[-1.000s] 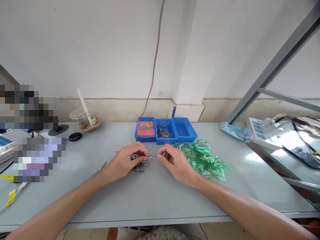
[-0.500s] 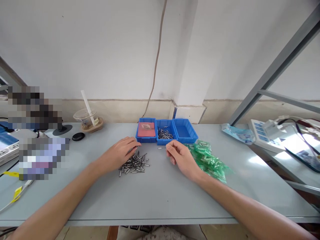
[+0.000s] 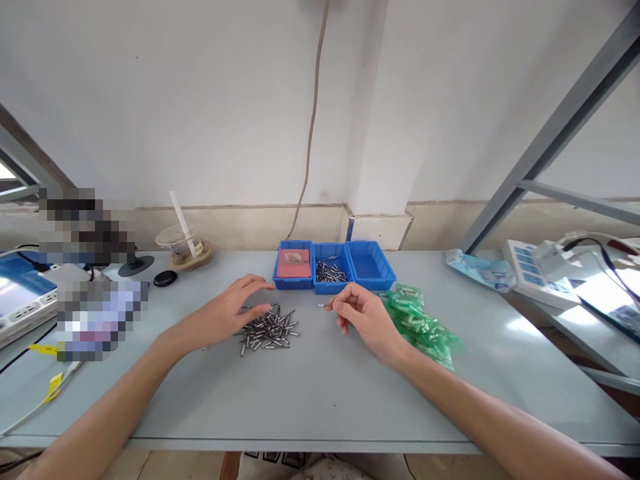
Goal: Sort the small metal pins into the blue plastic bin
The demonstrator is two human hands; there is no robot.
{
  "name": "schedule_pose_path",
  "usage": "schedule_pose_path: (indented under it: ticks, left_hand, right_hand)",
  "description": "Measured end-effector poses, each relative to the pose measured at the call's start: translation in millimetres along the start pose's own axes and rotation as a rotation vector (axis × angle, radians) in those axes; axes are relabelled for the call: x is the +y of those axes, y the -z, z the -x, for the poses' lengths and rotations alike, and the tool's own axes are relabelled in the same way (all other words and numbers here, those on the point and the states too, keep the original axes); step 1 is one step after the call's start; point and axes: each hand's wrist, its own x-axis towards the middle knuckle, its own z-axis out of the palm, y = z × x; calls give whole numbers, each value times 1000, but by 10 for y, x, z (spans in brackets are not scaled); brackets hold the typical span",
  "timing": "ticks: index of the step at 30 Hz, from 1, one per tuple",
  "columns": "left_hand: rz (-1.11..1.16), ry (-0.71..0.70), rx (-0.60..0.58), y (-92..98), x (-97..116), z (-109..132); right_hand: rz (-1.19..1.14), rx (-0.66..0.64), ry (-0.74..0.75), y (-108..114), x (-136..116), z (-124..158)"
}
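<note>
Several small metal pins point(image 3: 269, 331) lie in a loose pile on the grey table. My left hand point(image 3: 235, 308) hovers at the pile's upper left, thumb and fingers apart, with nothing visible held between them. My right hand point(image 3: 361, 312) pinches a single metal pin point(image 3: 321, 305) between thumb and fingertips, its bright end pointing left. Just beyond that hand stands a blue bin point(image 3: 332, 289) with more metal pins point(image 3: 330, 271) inside. Green plastic bags point(image 3: 417, 320) with small pieces in them lie right of my right hand, partly behind it.
A blue bin point(image 3: 293, 285) at left holds a red sheet with a small clear packet. Another blue bin point(image 3: 371, 265) stands at right. Farther out are a plastic cup point(image 3: 179, 241), a round black object point(image 3: 165, 278), a light-blue packet point(image 3: 480, 268) and a power strip point(image 3: 537, 275).
My left hand's thumb and fingers have spread apart and drawn slightly left. A pin now shows in my right hand's pinch; it lay near the fingertips before. The view has shifted slightly.
</note>
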Motion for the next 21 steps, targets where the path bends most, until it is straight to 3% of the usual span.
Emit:
schedule_pose_path:
  ticks: [3,8,13,21]
  left_hand:
    - [-142,81,24,-74,-11,226]
    - [-282,60,63,-378,-99,444]
    - [-273,15,92,-520,-61,355]
    - [-189,-99,30,-665,321,122]
  right_hand:
    - [12,27,-14,-7,-27,10]
    - [26,38,-1,-50,-11,1]
    - [32,54,38,-33,43,-35]
    - [47,106,66,-2,42,-59]
